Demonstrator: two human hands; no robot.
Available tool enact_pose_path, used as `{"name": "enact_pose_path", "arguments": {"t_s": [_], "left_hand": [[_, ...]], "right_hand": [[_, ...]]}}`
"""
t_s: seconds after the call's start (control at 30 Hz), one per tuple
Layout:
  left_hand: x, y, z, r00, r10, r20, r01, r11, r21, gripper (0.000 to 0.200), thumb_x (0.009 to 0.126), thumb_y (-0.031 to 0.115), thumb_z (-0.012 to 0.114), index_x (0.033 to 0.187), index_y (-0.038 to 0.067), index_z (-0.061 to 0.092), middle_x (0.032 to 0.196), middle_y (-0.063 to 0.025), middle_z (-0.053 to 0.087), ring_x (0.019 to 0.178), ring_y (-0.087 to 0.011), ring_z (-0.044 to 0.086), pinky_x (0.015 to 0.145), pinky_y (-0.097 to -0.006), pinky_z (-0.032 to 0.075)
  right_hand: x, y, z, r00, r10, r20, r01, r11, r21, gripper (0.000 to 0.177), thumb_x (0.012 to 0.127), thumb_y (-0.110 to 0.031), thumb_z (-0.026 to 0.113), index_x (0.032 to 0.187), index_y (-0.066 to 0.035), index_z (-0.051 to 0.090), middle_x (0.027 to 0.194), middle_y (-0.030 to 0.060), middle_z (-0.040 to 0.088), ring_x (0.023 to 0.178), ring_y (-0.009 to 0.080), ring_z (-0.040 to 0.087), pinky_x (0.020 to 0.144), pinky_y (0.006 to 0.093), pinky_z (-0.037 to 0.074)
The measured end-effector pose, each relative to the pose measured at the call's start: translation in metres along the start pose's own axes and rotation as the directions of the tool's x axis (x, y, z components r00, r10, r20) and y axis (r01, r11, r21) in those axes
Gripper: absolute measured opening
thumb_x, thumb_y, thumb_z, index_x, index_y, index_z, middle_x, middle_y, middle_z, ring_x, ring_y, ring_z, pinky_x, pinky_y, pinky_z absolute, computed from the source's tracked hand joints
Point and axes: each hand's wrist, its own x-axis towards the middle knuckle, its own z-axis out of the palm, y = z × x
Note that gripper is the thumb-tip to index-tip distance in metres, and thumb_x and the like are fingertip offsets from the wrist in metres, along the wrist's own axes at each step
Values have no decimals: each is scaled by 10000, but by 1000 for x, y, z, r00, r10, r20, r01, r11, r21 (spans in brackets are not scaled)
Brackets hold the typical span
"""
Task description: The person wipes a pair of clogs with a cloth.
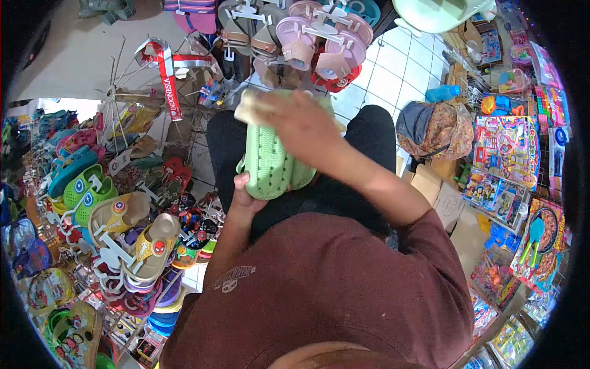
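A pair of light green clogs [268, 163] with rows of small holes is held over my lap, toes toward me. My left hand [244, 195] grips the near end of the clogs from below, its thumb along the side. Across their far part reaches my right hand [304, 126], smeared by motion, closed on a cream cloth [247, 112] that lies against the left clog's far end. The fingers of the right hand and the far ends of the clogs are partly hidden.
Racks of hanging sandals [126, 218] crowd my left side. More pink sandals [301, 46] hang ahead. To my right are packaged toys [504, 147], a patterned bag [439, 129] and cardboard [448, 206]. A red and white ribbon [166, 77] hangs at the upper left.
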Motion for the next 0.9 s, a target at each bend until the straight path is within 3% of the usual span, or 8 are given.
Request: {"name": "enact_pose_path", "arguments": {"t_s": [0.1,0.17,0.3,0.37,0.5,0.67,0.8,0.9], "left_hand": [[-5,-13,-28,969,108,-222,-112,994,-4,934,729,530,719,1511,127,405,1436,-124,532,1293,-316,564,1026,-508,517],[-8,-13,-28,987,132,-86,-140,986,-93,938,722,509,739,1513,139,398,1424,-114,539,1304,-302,558,1063,-484,495],[-5,0,-6,1000,-11,-20,11,1000,-20,946,711,492,738,1509,114,398,1410,-130,532,1258,-313,575,1062,-499,488],[-4,-1,1,998,-35,-53,36,999,19,986,687,433,768,1528,111,366,1424,-128,515,1279,-320,559,1070,-484,485],[-18,1,23,962,115,-249,-83,988,132,1075,646,287,825,1561,105,290,1439,-128,490,1344,-316,503,1146,-487,410],[-24,51,85,952,226,-208,-136,917,374,1092,634,154,864,1561,70,292,1470,-134,463,1366,-294,479,1159,-434,377],[-42,82,108,919,377,-114,-143,589,795,1061,608,105,904,1521,57,365,1527,-159,412,1400,-305,445,1179,-420,323],[-57,102,121,900,431,62,18,-178,984,967,548,119,895,1433,131,505,1570,-172,392,1415,-357,427,1151,-465,322]], "right_hand": [[-36,-31,48,993,-115,-38,121,931,344,437,823,-87,639,1251,-156,694,1364,19,631,1009,247,625,903,388,529],[-39,-45,27,968,-177,178,130,959,250,413,824,-111,649,1229,-162,710,1353,16,639,1058,253,629,918,397,524],[-3,2,8,976,-146,-160,154,987,38,394,840,-94,597,1213,-162,703,1330,2,637,1052,257,616,862,380,552],[-1,9,4,997,25,-75,-32,996,-87,361,820,-98,603,1159,-157,711,1346,-2,622,1036,269,607,844,386,556],[-27,-40,-21,984,-103,147,66,969,236,313,814,-103,618,1109,-156,708,1336,3,625,1025,265,606,828,379,559],[-16,-14,-47,993,-81,-91,96,979,182,424,798,-55,662,1195,-188,725,1303,26,642,1007,272,617,894,387,519],[-19,16,-53,939,264,-219,-194,935,296,535,803,3,620,1317,-135,678,1285,165,638,1101,348,637,978,386,486],[-32,24,-43,891,436,-123,-305,778,548,532,822,0,603,1344,-96,648,1312,194,617,1164,367,621,1026,375,461]]}}
